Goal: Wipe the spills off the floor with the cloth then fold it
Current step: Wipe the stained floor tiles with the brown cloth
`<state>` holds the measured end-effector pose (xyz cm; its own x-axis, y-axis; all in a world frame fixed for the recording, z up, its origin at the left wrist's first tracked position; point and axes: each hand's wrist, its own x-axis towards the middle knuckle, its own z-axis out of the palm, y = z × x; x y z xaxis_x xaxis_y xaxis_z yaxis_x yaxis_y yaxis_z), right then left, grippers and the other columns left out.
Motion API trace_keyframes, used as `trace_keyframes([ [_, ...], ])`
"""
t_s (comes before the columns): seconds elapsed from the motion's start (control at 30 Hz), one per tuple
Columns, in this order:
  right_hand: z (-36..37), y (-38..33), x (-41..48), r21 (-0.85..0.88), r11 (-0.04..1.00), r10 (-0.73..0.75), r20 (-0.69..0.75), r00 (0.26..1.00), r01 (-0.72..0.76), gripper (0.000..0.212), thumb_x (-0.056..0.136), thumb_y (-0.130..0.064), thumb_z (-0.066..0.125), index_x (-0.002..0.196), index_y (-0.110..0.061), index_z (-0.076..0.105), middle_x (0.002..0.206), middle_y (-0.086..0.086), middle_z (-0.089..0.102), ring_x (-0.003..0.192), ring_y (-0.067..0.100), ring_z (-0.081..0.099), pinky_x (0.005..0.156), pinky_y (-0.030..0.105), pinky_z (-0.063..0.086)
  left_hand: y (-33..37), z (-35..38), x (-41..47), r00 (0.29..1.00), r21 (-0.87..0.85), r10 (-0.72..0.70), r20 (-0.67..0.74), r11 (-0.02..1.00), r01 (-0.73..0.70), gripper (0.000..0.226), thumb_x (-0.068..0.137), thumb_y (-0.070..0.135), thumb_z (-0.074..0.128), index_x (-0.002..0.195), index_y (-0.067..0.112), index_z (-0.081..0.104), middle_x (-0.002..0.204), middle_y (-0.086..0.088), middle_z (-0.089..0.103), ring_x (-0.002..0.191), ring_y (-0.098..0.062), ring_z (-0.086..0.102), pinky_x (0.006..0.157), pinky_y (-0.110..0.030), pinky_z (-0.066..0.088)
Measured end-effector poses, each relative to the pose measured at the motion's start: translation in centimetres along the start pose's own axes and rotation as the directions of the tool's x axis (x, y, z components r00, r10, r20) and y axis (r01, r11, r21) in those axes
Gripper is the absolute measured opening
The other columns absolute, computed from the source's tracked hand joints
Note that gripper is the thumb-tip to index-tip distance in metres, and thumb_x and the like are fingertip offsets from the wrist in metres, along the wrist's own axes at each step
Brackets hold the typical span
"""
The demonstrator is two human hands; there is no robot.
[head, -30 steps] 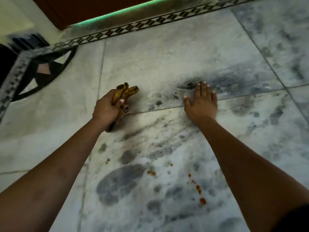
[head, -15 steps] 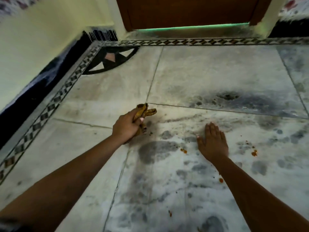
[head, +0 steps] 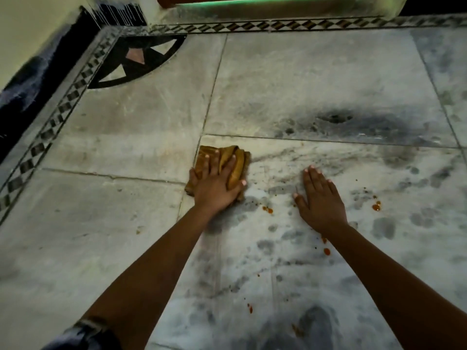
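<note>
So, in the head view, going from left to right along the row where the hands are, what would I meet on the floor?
Checkered border strip → cloth, pressed under the left hand → small orange spill → right hand, flat on the floor → larger orange spill.

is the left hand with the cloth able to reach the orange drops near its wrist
Probably yes: the left hand presses the yellow cloth flat, and the orange drops lie close beside it with nothing between. The right hand rests beyond them.

A checkered border (head: 51, 125) runs beside a black inlay (head: 158, 55).
</note>
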<state>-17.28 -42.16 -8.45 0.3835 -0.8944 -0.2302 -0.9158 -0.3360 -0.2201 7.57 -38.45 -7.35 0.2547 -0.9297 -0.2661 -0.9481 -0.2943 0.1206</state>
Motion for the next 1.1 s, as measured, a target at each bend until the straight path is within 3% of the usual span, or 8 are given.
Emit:
trace_keyframes([
  [0.2,0.9,0.6,0.2,0.019,1.000,-0.012,-0.029,0.999,0.013,0.089,0.075,-0.060,-0.009,0.150,-0.012,-0.001,0.158,0.006,-0.005,0.146,0.017,-0.005,0.115,0.031,-0.006,-4.2,3.4,-8.9,0.912,0.089,0.393,-0.118,0.919,-0.385,0.064,0.087,0.070,0.024,0.145,0.046,0.017,0.158,-0.001,0.012,0.145,-0.028,0.015,0.113,-0.051,0.007],
  [0.33,0.5,1.1,0.2,-0.027,1.000,-0.017,0.010,1.000,0.017,0.091,0.070,-0.063,-0.015,0.148,-0.016,-0.011,0.157,0.004,-0.013,0.145,0.020,-0.011,0.115,0.034,-0.009,-7.2,1.9,-5.9,0.990,0.036,0.093,-0.108,0.995,-0.089,0.078,0.077,0.081,0.010,0.145,0.044,0.009,0.159,-0.003,-0.003,0.146,-0.027,0.003,0.113,-0.053,0.007],
  [0.43,0.5,0.9,0.2,-0.046,0.999,-0.028,0.007,1.000,0.028,0.090,0.070,-0.063,-0.015,0.148,-0.017,-0.011,0.157,0.004,-0.014,0.145,0.020,-0.011,0.115,0.034,-0.008,-4.0,-0.2,-0.2,0.998,-0.027,-0.068,-0.019,0.997,0.068,0.075,0.081,0.076,0.019,0.146,0.045,-0.002,0.158,-0.002,-0.016,0.145,-0.028,-0.012,0.114,-0.057,0.001],
  [0.57,0.6,1.1,0.1,-0.025,0.999,-0.025,-0.014,1.000,0.025,0.088,0.073,-0.063,-0.013,0.149,-0.018,-0.008,0.158,0.002,-0.011,0.145,0.019,-0.010,0.115,0.034,-0.007,1.5,0.3,0.8,0.997,0.028,0.072,0.003,0.997,-0.072,0.069,0.087,0.070,0.024,0.146,0.046,-0.004,0.159,0.000,-0.015,0.145,-0.029,-0.014,0.111,-0.060,-0.005],
  [0.73,0.5,1.9,0.1,-0.032,0.999,-0.014,-0.033,0.999,0.013,0.089,0.073,-0.065,-0.011,0.149,-0.018,-0.008,0.158,0.003,-0.010,0.145,0.017,-0.010,0.114,0.034,-0.009,-0.7,2.9,-6.1,0.892,0.093,0.434,-0.126,0.900,-0.425,0.061,0.088,0.066,0.023,0.145,0.044,0.021,0.158,0.000,0.016,0.144,-0.029,0.015,0.111,-0.054,0.010],
  [0.83,0.2,3.1,0.1,-0.024,0.999,0.032,-0.016,0.999,-0.032,0.095,0.070,-0.072,-0.008,0.149,-0.019,-0.010,0.157,0.005,-0.015,0.144,0.018,-0.014,0.113,0.034,-0.012,-1.9,2.0,-4.3,0.949,0.000,0.293,-0.115,0.956,-0.295,0.063,0.084,0.064,0.027,0.142,0.043,0.030,0.157,0.002,0.015,0.145,-0.026,0.013,0.112,-0.053,0.010],
  [0.97,0.3,3.4,0.1,-0.006,0.998,0.059,-0.029,0.998,-0.059,0.099,0.069,-0.077,-0.009,0.148,-0.019,-0.011,0.157,0.004,-0.016,0.144,0.019,-0.015,0.113,0.034,-0.012,2.8,-0.5,3.0,0.995,-0.069,0.078,-0.064,0.994,-0.083,0.060,0.090,0.062,0.033,0.145,0.046,0.016,0.160,0.003,0.000,0.146,-0.026,-0.003,0.113,-0.056,0.004],
  [1.1,0.5,3.4,0.1,-0.003,0.998,0.062,-0.063,0.996,-0.063,0.103,0.066,-0.079,-0.019,0.149,-0.019,-0.007,0.158,0.005,-0.010,0.145,0.020,-0.010,0.114,0.035,-0.010,9.7,-1.1,7.7,0.985,-0.049,0.164,0.048,0.986,-0.161,0.066,0.089,0.064,0.035,0.146,0.047,0.007,0.159,0.004,-0.010,0.145,-0.029,-0.012,0.112,-0.060,-0.002],
])
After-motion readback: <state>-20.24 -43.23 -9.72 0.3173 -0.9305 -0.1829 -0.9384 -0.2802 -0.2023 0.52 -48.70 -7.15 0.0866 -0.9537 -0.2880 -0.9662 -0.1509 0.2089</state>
